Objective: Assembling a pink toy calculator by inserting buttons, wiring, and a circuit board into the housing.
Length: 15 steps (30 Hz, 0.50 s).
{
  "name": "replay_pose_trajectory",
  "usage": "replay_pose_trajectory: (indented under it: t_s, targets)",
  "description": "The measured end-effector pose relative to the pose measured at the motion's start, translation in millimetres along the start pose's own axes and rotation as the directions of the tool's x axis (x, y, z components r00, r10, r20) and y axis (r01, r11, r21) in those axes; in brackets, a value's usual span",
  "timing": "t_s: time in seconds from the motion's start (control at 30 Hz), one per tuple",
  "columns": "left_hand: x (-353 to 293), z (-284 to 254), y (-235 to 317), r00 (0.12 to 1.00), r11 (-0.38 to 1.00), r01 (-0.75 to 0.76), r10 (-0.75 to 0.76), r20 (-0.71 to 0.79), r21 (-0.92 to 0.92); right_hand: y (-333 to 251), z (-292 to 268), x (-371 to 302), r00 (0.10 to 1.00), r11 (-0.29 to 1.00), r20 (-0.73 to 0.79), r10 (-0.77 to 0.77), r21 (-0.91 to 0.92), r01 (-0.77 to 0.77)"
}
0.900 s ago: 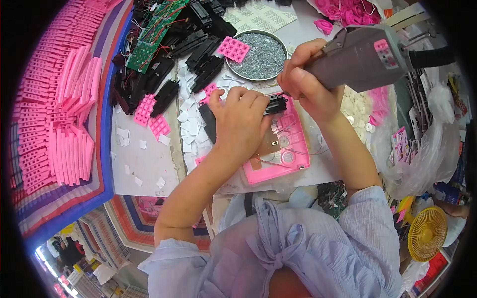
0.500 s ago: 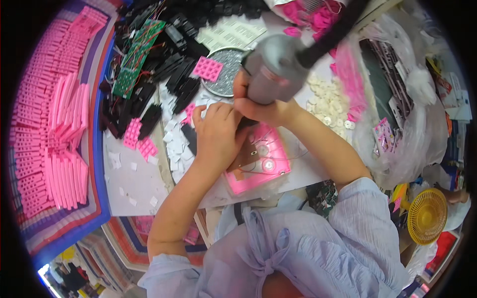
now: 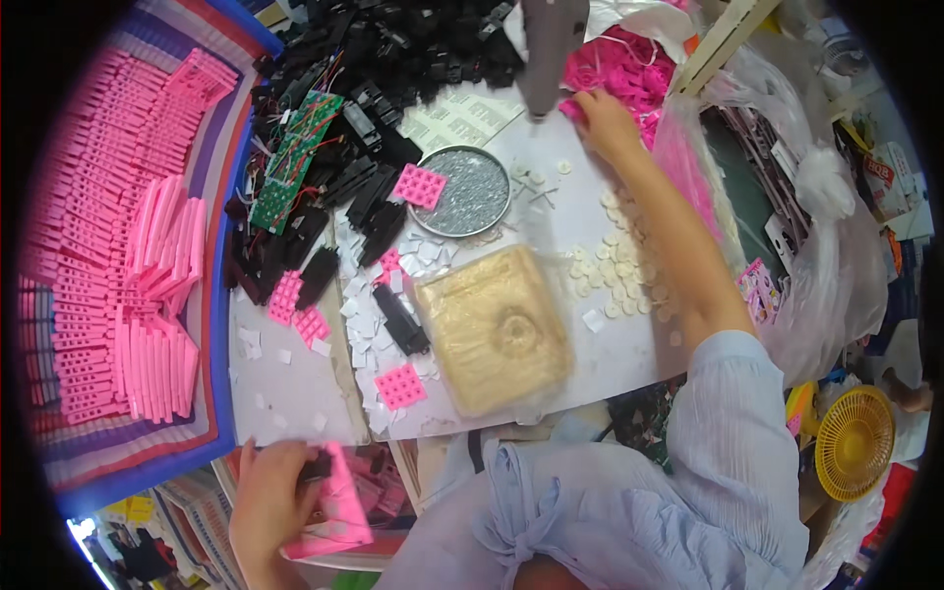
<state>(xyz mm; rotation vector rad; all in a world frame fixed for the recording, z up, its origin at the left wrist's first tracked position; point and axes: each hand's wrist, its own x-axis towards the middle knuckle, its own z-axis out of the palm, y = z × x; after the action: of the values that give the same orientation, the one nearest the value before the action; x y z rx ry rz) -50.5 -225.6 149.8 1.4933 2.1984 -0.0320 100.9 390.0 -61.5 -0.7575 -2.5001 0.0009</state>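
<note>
My left hand (image 3: 267, 506), low at the left beyond the table's front edge, grips a pink plastic casing (image 3: 346, 511) with a black part by my fingers. At the back right, my right hand (image 3: 602, 120) has its fingers closed on a bright pink piece (image 3: 570, 110) at the edge of a heap of bright pink pieces (image 3: 629, 64). A grey power screwdriver (image 3: 553, 49) hangs upright beside that hand, untouched. On the table before me lies a tan, plastic-wrapped block (image 3: 492, 339) with a round hollow.
A round tin of small metal screws (image 3: 472, 197) stands mid-table, a pink keypad (image 3: 420, 187) on its rim. White discs (image 3: 619, 261) lie at right. Black parts (image 3: 393, 44) and a green circuit board (image 3: 295, 162) fill the back left, beside a blue-edged crate of pink casings (image 3: 162, 324).
The pink casing has left the tan block and is now low at the left in my left hand. My right hand let go of the screwdriver and moved to the pink heap.
</note>
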Motion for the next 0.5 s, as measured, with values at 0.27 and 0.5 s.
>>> replay_pose_trajectory:
  t_s: [0.27,0.5]
  targets:
    - [28,57,14,0.988,0.983,-0.029,0.001,-0.153,-0.179,-64,-122,-67,0.929,0.814,0.331,-0.166,0.577,-0.061]
    - [160,115,89,0.727,0.734,-0.634,0.458,-0.512,-0.244,-194,-154,-136,0.686,0.801,0.55,-0.476,0.593,0.081]
